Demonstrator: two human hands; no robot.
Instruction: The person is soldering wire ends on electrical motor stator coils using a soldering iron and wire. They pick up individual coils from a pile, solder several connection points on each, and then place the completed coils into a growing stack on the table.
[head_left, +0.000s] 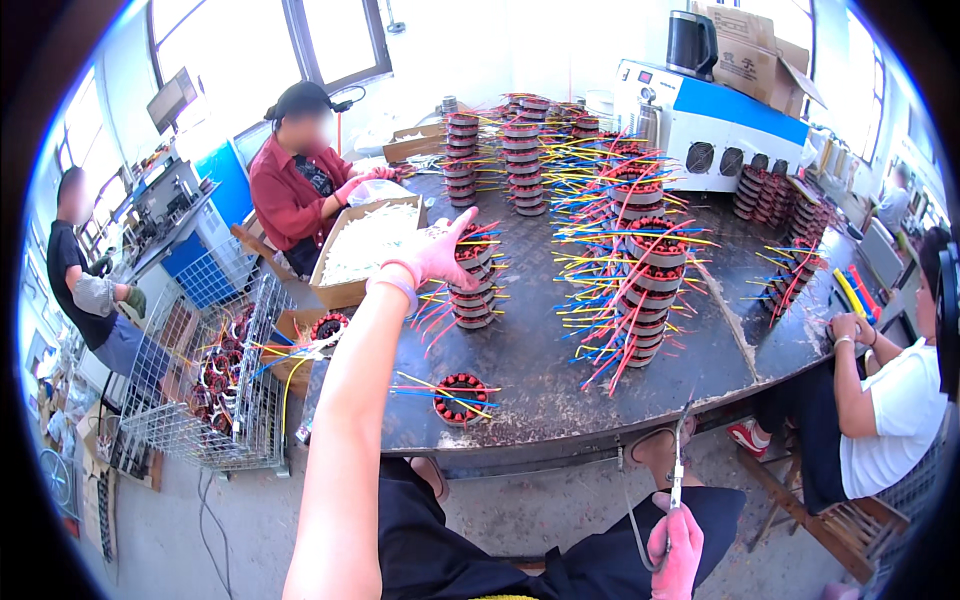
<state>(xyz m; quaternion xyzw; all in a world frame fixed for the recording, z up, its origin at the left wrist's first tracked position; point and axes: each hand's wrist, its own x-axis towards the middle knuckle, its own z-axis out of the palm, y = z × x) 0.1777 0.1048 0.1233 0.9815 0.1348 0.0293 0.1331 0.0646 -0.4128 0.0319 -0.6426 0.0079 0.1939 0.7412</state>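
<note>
My left hand (445, 255), in a pink glove, reaches out over the table. Its thumb and fingers spread around the near side of the top stator (482, 238) of a stack with red, yellow and blue wire leads. Low at the right, my right hand (678, 552) is closed on a slender two-armed metal tool (678, 475); its thin tip points up and its exact kind is unclear. A single stator (461, 399) with red windings lies flat near the table's front edge. Taller stator stacks (650, 290) stand right of my left hand, their leads sticking out sideways.
The dark table (540, 390) has a curved front edge. A box of white pieces (370, 240) sits left, by a person in red (290, 180). A wire cage (210, 400) holds more stators. Another person (890, 410) sits right. A blue-white machine (700, 120) stands behind.
</note>
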